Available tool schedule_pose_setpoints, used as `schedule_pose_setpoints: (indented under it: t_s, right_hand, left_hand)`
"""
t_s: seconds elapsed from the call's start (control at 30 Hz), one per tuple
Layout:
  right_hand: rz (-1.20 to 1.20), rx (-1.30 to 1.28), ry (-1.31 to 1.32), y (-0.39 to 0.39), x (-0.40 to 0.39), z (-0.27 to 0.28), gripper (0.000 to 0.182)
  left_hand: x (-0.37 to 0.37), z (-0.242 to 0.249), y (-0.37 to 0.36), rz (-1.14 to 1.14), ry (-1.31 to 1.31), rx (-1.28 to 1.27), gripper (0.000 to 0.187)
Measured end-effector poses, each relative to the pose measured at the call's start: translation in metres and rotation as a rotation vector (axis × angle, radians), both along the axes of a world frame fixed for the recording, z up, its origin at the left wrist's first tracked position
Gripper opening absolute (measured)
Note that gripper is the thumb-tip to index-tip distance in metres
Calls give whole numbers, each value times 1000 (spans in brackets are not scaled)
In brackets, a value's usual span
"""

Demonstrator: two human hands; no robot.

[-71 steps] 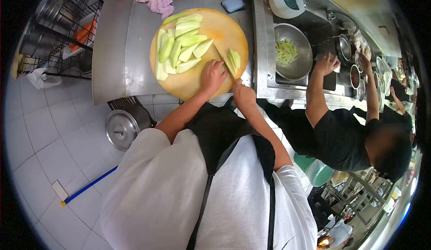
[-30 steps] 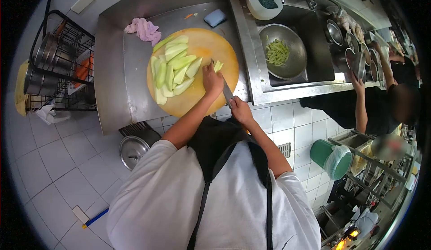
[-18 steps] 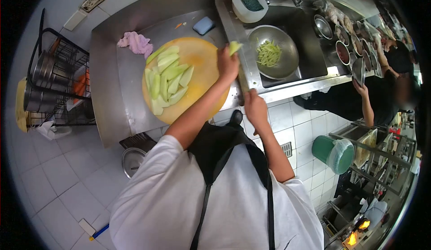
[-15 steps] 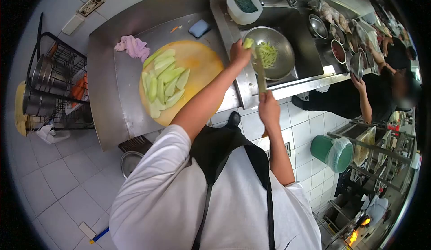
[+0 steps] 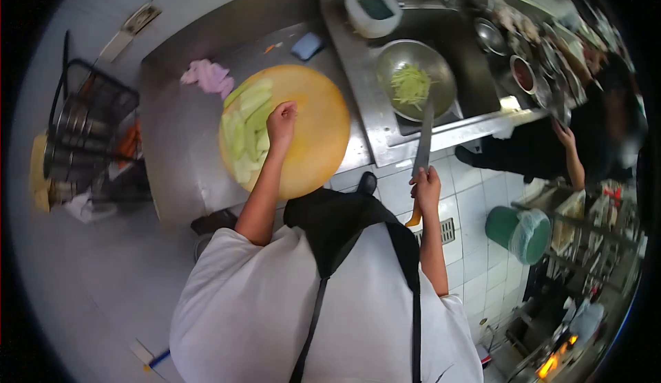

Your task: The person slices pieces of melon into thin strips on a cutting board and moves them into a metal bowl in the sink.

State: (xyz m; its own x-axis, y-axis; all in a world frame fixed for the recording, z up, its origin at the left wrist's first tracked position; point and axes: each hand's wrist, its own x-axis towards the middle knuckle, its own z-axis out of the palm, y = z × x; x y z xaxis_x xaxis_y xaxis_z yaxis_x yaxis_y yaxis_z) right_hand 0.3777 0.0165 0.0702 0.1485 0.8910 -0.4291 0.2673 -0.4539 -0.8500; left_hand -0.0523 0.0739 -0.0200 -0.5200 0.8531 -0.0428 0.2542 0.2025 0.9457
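Observation:
My left hand [image 5: 281,125] is above the round yellow cutting board [image 5: 317,135], beside a pile of pale green peeled vegetable slices [image 5: 239,132]. Its fingers are curled in, and nothing shows between them. In my right hand [image 5: 427,187] is a long knife [image 5: 424,142] with a yellowish handle, gripped near where blade and handle meet. The blade points away from me, its tip over the near rim of a metal bowl [image 5: 441,73]. Thin green shreds [image 5: 410,84] lie inside this bowl, which rests at the sink.
A blue sponge [image 5: 306,46] and a pink cloth [image 5: 207,77] lie behind the board. A white container [image 5: 372,8] stands by the sink. To the right, a co-worker in black [image 5: 585,135] handles metal bowls; a green bin [image 5: 520,233] stands on the floor.
My left hand has moved from the bowl back left to the board, and the green piece it held is no longer visible in it. The knife has drawn back toward me.

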Motion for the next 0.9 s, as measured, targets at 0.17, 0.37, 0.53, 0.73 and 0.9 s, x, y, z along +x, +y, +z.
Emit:
schedule_pose_setpoints:
  t_s: [0.17, 0.37, 0.53, 0.73, 0.9]
  right_hand:
    - [120, 24, 118, 4, -40, -9, 26]
    - [470, 102, -77, 10, -101, -1, 27]
    - [655, 222, -185, 0, -149, 21, 24]
    - [661, 325, -435, -19, -149, 13, 19]
    - [667, 345, -626, -30, -145, -8, 13]
  left_hand:
    - [-54, 57, -89, 156, 575, -114, 20]
    - [-35, 63, -80, -149, 921, 12, 28]
    - [-9, 12, -31, -207, 970, -257, 23]
    - [13, 29, -17, -144, 633, -212, 23]
    - [57, 27, -21, -188, 424, -263, 28]
